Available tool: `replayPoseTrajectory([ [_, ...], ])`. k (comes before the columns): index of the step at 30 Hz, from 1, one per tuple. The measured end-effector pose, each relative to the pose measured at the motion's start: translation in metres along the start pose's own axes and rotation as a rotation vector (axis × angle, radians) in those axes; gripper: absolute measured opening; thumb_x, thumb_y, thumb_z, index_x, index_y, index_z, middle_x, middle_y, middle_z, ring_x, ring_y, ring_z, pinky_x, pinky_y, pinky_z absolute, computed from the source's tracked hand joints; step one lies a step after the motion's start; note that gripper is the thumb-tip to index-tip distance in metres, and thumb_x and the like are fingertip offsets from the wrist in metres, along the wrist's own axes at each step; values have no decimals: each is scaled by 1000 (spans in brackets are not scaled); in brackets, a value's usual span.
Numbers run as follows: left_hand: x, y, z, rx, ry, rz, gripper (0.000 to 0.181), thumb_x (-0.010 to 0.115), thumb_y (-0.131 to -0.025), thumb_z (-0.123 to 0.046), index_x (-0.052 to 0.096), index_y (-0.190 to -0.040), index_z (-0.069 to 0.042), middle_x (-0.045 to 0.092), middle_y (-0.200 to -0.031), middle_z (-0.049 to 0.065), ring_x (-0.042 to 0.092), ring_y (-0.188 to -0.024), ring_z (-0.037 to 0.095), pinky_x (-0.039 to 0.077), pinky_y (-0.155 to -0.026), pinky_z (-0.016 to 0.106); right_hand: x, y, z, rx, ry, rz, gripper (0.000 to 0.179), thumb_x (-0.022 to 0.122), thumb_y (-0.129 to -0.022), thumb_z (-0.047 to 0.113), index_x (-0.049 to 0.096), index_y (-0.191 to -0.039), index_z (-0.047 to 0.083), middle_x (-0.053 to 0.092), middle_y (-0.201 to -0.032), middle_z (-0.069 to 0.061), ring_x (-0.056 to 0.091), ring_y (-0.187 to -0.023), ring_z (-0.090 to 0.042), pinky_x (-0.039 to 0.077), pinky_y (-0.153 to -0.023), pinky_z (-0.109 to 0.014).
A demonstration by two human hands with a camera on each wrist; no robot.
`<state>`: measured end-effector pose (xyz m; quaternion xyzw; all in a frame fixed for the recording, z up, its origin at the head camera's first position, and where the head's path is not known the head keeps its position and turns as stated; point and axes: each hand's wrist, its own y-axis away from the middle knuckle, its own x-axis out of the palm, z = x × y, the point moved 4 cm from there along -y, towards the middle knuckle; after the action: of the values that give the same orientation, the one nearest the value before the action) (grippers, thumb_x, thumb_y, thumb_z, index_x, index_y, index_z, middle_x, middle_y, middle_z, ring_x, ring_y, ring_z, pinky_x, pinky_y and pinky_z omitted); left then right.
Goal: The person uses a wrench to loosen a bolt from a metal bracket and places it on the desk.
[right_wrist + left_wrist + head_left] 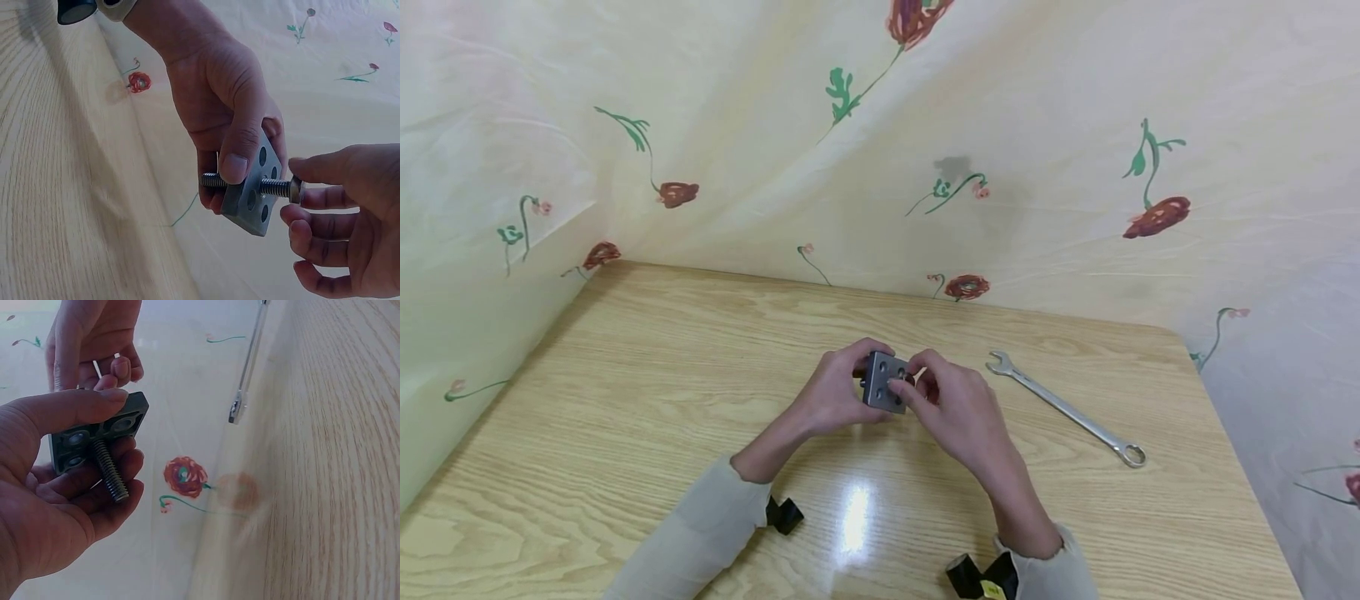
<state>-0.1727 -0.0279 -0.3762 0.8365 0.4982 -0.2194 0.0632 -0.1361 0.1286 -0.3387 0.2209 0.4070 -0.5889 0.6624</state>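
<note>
My left hand (838, 390) grips a small grey metal block (884, 385) by its edges, thumb on one side and fingers on the other. Several round holes show in the block's face. A threaded bolt (275, 187) passes through the block, and its threaded end (110, 472) sticks out on the far side in the left wrist view. My right hand (955, 408) pinches the bolt's head (297, 189) between thumb and index finger, the other fingers loosely curled. Part of the thread shows between head and block.
A combination wrench (1067, 408) lies on the wooden table (662, 358) to the right of my hands, its open end pointing away. A flower-patterned cloth (760, 167) hangs behind the table and along its sides. Dark wrist cameras (786, 517) sit at both sleeves.
</note>
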Motion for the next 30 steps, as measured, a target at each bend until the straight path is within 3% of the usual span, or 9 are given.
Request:
replayPoseTrajectory([
  [10, 1, -1, 1, 8, -2, -6, 64, 84, -66, -1, 55, -124, -6, 68, -115, 16, 67, -105, 30, 53, -93, 43, -2, 1, 5, -104, 25, -5, 18, 73, -85, 17, 67, -101, 14, 65, -84, 1, 55, -70, -9, 42, -58, -19],
  [17, 1, -2, 0, 18, 5, -8, 64, 83, -65, 0, 55, -123, -6, 68, -113, 16, 67, -105, 31, 53, -92, 45, 0, 2, 6, -130, 13, 14, 22, 68, -82, 3, 65, -101, 13, 62, -99, -3, 59, -73, -16, 44, -59, -18],
  [23, 2, -2, 0, 32, 7, -7, 63, 83, -66, 0, 55, -122, -5, 67, -113, 16, 68, -103, 31, 54, -90, 44, 2, 2, 8, -152, 4, 14, 20, 65, -82, -3, 64, -96, 12, 59, -103, -4, 58, -74, -15, 47, -62, -19],
  [26, 1, -2, 1, 21, 2, -10, 64, 83, -66, -1, 56, -123, -5, 68, -113, 16, 68, -104, 31, 54, -91, 43, 1, 2, 8, -143, 11, 17, 22, 68, -82, 0, 62, -99, 13, 58, -104, -4, 58, -74, -15, 46, -61, -19],
  [30, 1, -2, 2, 6, 1, -9, 64, 83, -67, -3, 55, -125, -5, 69, -114, 16, 67, -105, 31, 54, -92, 42, 0, 1, 5, -84, 11, 16, 30, 75, -83, 16, 59, -108, 13, 59, -106, -4, 56, -75, -16, 42, -58, -19],
])
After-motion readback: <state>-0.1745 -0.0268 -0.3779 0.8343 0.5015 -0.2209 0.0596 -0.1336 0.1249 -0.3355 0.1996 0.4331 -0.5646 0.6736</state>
